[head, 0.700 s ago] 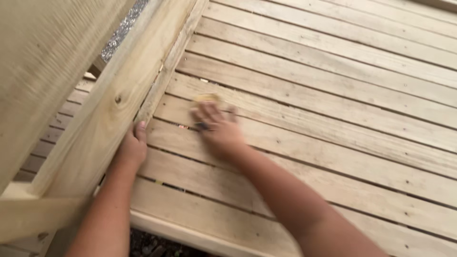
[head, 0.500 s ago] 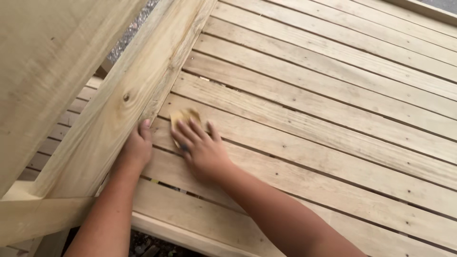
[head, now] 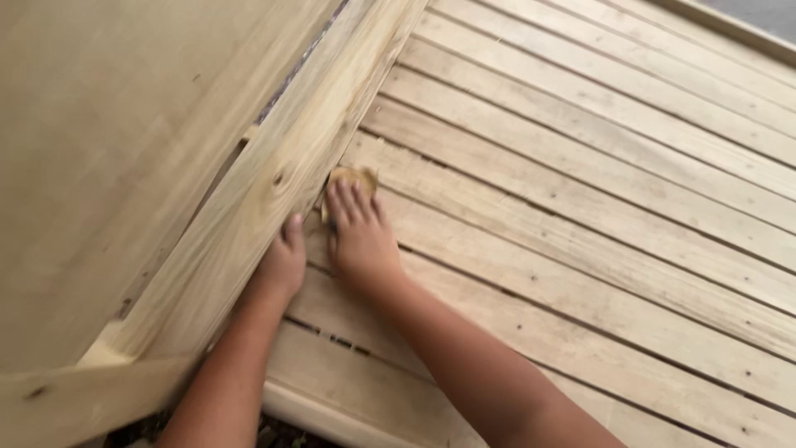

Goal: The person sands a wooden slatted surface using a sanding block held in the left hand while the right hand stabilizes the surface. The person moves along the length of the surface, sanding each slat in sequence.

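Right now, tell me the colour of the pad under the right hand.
Tan-brown pad, head view.

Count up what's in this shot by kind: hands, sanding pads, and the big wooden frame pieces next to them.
Bare hands: 2, the left hand resting against the rail, the right hand pressing flat on the pad.
Small tan sanding pad: 1, under the right fingertips on the pale wooden slatted deck.
Pale angled wooden rail: 1.
Total: 4.
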Available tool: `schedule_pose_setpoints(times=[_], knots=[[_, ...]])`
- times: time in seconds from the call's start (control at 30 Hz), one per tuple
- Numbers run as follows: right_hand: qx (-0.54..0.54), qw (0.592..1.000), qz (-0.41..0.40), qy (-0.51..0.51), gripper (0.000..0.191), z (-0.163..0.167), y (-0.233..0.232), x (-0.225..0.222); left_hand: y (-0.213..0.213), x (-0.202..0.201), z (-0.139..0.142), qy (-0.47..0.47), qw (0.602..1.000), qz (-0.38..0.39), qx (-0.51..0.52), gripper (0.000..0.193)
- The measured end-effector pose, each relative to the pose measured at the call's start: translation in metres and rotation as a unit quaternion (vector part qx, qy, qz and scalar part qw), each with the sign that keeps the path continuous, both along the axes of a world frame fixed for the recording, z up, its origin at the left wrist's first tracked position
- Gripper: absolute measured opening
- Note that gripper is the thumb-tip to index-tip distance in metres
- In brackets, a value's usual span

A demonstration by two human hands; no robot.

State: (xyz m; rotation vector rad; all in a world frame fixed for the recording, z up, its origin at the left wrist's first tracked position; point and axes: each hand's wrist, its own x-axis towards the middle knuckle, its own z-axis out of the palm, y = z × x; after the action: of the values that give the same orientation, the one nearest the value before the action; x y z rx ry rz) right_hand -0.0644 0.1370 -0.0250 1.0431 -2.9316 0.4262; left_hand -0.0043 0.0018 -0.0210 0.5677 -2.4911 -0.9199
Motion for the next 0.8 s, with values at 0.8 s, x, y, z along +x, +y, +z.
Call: schedule_pose_setpoints(times=[0.8], knots=[[-0.018,1.0,-0.006,0.004,0.059,0.019,-0.017,-0.001,0.019,0.159,0.052,-0.016,0.965,-0.244,-0.1,0.04]])
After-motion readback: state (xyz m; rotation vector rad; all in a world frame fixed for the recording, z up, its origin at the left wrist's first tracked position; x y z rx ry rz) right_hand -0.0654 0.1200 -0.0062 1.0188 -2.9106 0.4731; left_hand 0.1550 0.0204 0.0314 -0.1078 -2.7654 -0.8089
